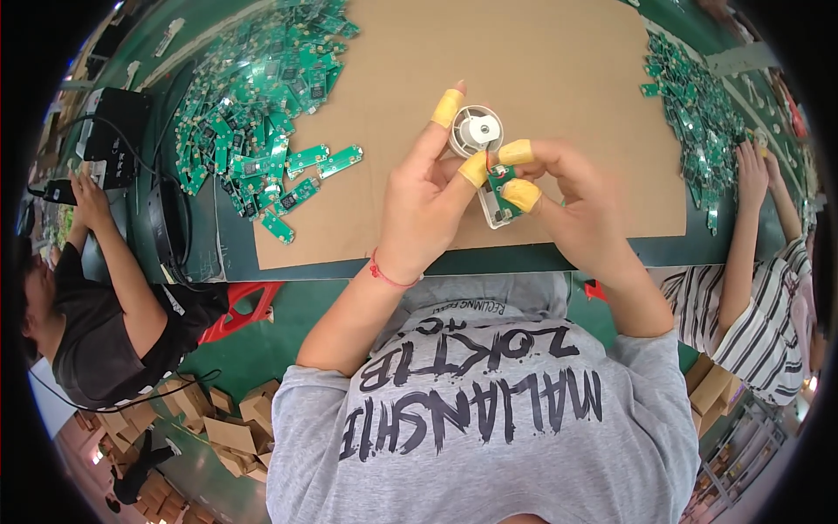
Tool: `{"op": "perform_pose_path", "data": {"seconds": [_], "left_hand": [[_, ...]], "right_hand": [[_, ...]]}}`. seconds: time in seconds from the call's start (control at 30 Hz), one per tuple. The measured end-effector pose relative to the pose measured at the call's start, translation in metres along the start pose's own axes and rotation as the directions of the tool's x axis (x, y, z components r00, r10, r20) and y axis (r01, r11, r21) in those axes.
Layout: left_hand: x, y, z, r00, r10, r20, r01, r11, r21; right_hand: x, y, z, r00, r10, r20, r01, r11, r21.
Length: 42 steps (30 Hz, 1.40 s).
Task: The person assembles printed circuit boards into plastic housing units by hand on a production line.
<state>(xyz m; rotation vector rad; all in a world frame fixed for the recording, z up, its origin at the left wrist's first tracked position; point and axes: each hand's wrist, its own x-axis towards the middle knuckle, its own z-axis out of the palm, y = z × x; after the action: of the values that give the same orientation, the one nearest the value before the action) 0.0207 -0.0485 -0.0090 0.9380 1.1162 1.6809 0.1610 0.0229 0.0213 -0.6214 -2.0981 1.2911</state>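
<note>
Between my hands is a white plastic housing (pixel 497 222) with a round, spoked head and a narrow handle, probably a small handheld fan. My left hand (pixel 421 210) is closed around its left side, the thumb pressing near where head and handle meet. A green circuit board (pixel 502 182) lies at the handle, partly covered by my fingers. My right hand (pixel 576 196) pinches that board with thumb and forefinger, beside a small bit of red that looks like wire. Yellow tape or finger cots wrap several of my fingertips.
Brown cardboard (pixel 576 79) covers the green table. A large heap of green circuit boards (pixel 253 113) lies at left, a few loose ones at its near edge. Another heap (pixel 694 122) is at right. A black box with cables (pixel 118 131) stands far left. Co-workers sit at both sides.
</note>
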Motion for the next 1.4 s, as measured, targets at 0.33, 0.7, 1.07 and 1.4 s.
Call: {"op": "perform_pose_path", "data": {"seconds": [0.33, 0.7, 1.07, 1.4], "left_hand": [[0.003, -0.001, -0.002, 0.999, -0.037, 0.005, 0.037, 0.998, -0.059], [0.002, 0.008, 0.001, 0.986, -0.165, -0.017, 0.161, 0.975, -0.153], [0.007, -0.004, 0.014, 0.990, 0.059, -0.125, -0.051, 0.997, 0.061], [0.019, -0.001, -0.002, 0.983, -0.103, -0.149, 0.119, 0.988, 0.097]], "right_hand": [[-0.004, 0.017, 0.009, 0.987, 0.156, -0.048, -0.141, 0.963, 0.229], [-0.003, 0.024, 0.008, 0.995, -0.061, -0.080, 0.051, 0.991, -0.120], [0.014, 0.023, 0.010, 0.922, 0.347, 0.172, -0.360, 0.932, 0.050], [0.154, 0.071, -0.038, 0.888, 0.437, 0.143, -0.442, 0.897, 0.003]]}}
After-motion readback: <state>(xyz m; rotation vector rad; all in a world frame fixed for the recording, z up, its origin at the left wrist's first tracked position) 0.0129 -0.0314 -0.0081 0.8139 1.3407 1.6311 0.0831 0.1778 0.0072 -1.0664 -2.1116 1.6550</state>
